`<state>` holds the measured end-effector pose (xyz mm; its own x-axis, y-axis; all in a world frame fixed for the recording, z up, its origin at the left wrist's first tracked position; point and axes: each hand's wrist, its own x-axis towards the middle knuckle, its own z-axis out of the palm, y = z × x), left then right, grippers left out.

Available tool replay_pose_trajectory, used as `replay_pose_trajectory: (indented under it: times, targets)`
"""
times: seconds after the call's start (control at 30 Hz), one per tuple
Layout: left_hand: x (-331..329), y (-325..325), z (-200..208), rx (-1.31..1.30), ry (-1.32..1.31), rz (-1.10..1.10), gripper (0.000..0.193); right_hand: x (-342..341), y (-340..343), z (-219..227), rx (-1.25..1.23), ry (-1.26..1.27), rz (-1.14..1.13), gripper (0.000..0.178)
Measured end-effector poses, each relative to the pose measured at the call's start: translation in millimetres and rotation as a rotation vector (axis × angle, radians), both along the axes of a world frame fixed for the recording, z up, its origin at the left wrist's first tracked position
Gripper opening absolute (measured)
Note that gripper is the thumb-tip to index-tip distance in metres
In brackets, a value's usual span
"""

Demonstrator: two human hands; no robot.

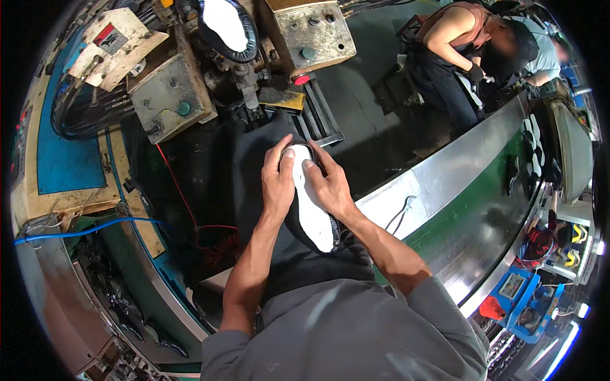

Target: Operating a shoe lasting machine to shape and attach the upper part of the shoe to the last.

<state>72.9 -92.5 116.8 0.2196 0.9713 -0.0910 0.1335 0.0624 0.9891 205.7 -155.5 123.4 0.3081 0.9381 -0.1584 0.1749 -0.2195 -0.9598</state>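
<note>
A black shoe upper with a white insole board facing up rests over my lap, its narrow end toward my body. My left hand is closed round the far end from the left, thumb pressed on the white board. From the other side my right hand grips the same end, its thumb also on the white surface. Both sets of fingertips curl over the dark edge; the underside is hidden. Ahead, another black shoe upper with a white bottom sits on a machine, apart from my hands.
Control boxes with green buttons flank the machine. To the right runs a green conveyor with a metal edge, pincers lying on it. A co-worker bends over at the far right. A blue hose crosses at left.
</note>
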Motion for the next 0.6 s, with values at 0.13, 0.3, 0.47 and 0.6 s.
replay_pose_trajectory:
  times: [0.13, 0.3, 0.47, 0.6]
  targets:
    - [5, -10, -12, -0.128, -0.190, -0.049, 0.050, 12, -7, -3, -0.012, -0.023, 0.041, 0.062]
    - [-12, -13, -25, -0.687, -1.074, -0.160, 0.061, 28, -14, -25, 0.035, 0.504, 0.042, 0.068]
    - [-2, -27, -26, -0.352, -0.493, -0.125, 0.065, 25, -12, -32, -0.081, 0.361, 0.052, 0.068]
    - [2, -37, -26, -0.146, -0.129, -0.086, 0.061, 20, -11, -23, -0.104, 0.126, 0.085, 0.062]
